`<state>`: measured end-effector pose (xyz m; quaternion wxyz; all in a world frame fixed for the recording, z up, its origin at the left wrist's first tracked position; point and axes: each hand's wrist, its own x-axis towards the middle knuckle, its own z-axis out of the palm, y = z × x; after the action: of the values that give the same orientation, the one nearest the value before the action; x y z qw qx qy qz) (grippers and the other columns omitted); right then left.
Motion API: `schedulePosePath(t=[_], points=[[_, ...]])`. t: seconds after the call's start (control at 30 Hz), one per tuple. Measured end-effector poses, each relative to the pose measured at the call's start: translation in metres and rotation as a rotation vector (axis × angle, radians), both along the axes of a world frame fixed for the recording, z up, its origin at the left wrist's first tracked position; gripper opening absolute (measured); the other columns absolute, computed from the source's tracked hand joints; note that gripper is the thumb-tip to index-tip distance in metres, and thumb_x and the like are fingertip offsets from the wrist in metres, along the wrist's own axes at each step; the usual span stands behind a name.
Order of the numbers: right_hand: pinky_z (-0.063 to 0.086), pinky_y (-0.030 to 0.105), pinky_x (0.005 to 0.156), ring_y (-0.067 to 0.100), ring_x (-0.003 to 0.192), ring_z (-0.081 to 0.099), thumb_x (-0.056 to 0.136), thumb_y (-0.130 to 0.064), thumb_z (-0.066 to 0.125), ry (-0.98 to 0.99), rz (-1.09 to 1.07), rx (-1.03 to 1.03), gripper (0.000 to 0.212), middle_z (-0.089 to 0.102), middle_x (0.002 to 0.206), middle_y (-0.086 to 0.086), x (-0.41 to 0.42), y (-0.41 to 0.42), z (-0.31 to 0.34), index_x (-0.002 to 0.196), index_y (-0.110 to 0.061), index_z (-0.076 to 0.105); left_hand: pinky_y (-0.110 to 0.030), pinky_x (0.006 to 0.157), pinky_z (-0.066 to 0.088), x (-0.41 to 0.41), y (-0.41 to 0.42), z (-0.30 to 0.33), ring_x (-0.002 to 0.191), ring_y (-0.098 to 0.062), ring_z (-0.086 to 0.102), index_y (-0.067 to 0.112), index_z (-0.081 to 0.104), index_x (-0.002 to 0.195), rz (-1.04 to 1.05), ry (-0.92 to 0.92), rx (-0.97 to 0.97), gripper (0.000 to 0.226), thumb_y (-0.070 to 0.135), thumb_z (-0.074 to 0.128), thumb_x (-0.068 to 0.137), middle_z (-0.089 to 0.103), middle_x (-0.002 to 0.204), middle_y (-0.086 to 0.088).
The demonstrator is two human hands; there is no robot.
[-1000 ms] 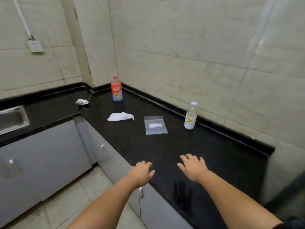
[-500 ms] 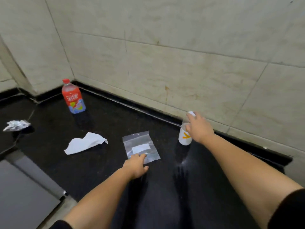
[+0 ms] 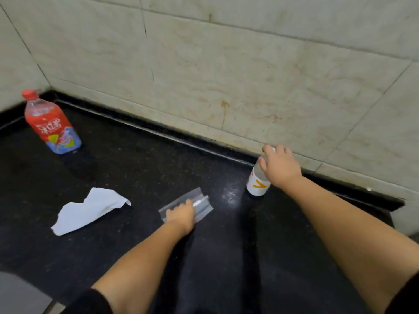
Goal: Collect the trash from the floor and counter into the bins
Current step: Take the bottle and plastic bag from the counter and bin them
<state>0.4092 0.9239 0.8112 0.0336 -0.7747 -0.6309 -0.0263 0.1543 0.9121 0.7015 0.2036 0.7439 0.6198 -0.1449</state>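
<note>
On the black counter my left hand is closed on a clear zip bag, which is crumpled and lifted at its far edge. My right hand grips the top of a small white bottle with an orange mark, standing upright near the wall. A crumpled white tissue lies flat to the left of the bag. A bottle with a red label and red cap stands at the far left corner.
A tiled wall runs along the back of the counter behind a raised black lip. The counter's right end stops just past the white bottle. A grey cabinet front shows at the lower left.
My left hand has moved forward onto the zip bag and bunched it up. My right hand has closed further over the white bottle's top. The view has moved closer to the counter.
</note>
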Motion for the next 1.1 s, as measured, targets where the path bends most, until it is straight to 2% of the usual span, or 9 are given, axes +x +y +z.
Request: schedulePosePath(t=[0.1,0.2,0.37,0.5,0.63,0.73,0.87,1.0,1.1], points=[[0.047,0.044,0.079,0.038,0.114,0.043,0.095,-0.028,0.044,-0.02,-0.003,-0.01,0.039,0.048,0.122,0.023,-0.005,-0.011,0.002,0.13,-0.009,0.043,-0.047,0.105,0.037,0.0,-0.019,-0.002,0.126,-0.033,0.048,0.019,0.031,0.14,-0.01,-0.021,0.007,0.05,0.012,0.042,0.092,0.047,0.138,-0.013],[0.046,0.043,0.074,0.038,0.112,0.046,0.097,-0.023,0.043,-0.027,0.038,-0.045,0.032,0.046,0.121,0.022,-0.011,-0.025,0.004,0.123,-0.006,0.044,-0.046,0.097,0.045,-0.009,-0.044,-0.001,0.117,-0.037,0.054,0.018,0.041,0.136,0.015,-0.13,0.057,0.042,0.012,0.039,0.094,0.046,0.132,-0.015],[0.048,0.046,0.08,0.041,0.111,0.049,0.099,-0.027,0.041,0.054,0.189,-0.006,0.033,0.044,0.123,0.022,-0.042,-0.063,0.012,0.126,-0.008,0.044,-0.046,0.091,0.05,-0.048,-0.099,0.02,0.106,-0.038,0.058,0.015,0.045,0.13,0.222,-0.246,0.173,0.039,0.013,0.041,0.091,0.049,0.122,-0.015],[0.043,0.041,0.069,0.039,0.107,0.051,0.098,-0.028,0.041,0.066,0.428,0.042,0.031,0.044,0.122,0.018,-0.097,-0.101,0.024,0.122,-0.009,0.046,-0.047,0.089,0.051,-0.095,-0.173,0.043,0.101,-0.038,0.059,0.012,0.048,0.123,0.445,-0.236,0.296,0.032,0.017,0.043,0.092,0.05,0.117,-0.015],[0.04,0.038,0.064,0.037,0.102,0.052,0.098,-0.027,0.041,0.072,0.661,0.055,0.03,0.044,0.12,0.017,-0.161,-0.157,0.026,0.123,-0.01,0.046,-0.044,0.09,0.047,-0.136,-0.28,0.044,0.107,-0.04,0.057,0.01,0.048,0.124,0.729,-0.231,0.356,0.034,0.01,0.038,0.092,0.051,0.12,-0.019],[0.046,0.04,0.065,0.035,0.099,0.054,0.098,-0.028,0.042,0.084,0.841,0.042,0.03,0.045,0.118,0.015,-0.217,-0.208,0.019,0.122,-0.011,0.047,-0.041,0.092,0.046,-0.162,-0.378,0.033,0.109,-0.039,0.056,0.014,0.049,0.127,0.944,-0.248,0.327,0.041,0.004,0.037,0.09,0.051,0.122,-0.019],[0.043,0.037,0.059,0.036,0.096,0.056,0.097,-0.026,0.042,0.082,1.089,0.006,0.028,0.047,0.115,0.015,-0.295,-0.289,0.005,0.117,-0.009,0.05,-0.041,0.095,0.046,-0.191,-0.52,0.02,0.115,-0.037,0.056,0.02,0.042,0.139,1.264,-0.229,0.272,0.05,0.004,0.039,0.091,0.053,0.128,-0.019],[0.05,0.044,0.075,0.04,0.103,0.057,0.096,-0.029,0.044,0.074,1.367,-0.094,0.03,0.048,0.116,0.018,-0.374,-0.402,-0.018,0.116,-0.009,0.051,-0.038,0.094,0.047,-0.203,-0.675,0.012,0.114,-0.036,0.057,0.016,0.045,0.134,1.575,-0.197,0.276,0.045,0.005,0.041,0.09,0.055,0.127,-0.018],[0.05,0.045,0.079,0.039,0.104,0.057,0.095,-0.029,0.044,0.004,1.548,-0.182,0.03,0.047,0.117,0.018,-0.423,-0.5,-0.044,0.117,-0.008,0.05,-0.039,0.095,0.047,-0.2,-0.786,-0.004,0.113,-0.037,0.057,0.015,0.05,0.127,1.764,-0.227,0.275,0.042,0.006,0.042,0.088,0.055,0.125,-0.019]])
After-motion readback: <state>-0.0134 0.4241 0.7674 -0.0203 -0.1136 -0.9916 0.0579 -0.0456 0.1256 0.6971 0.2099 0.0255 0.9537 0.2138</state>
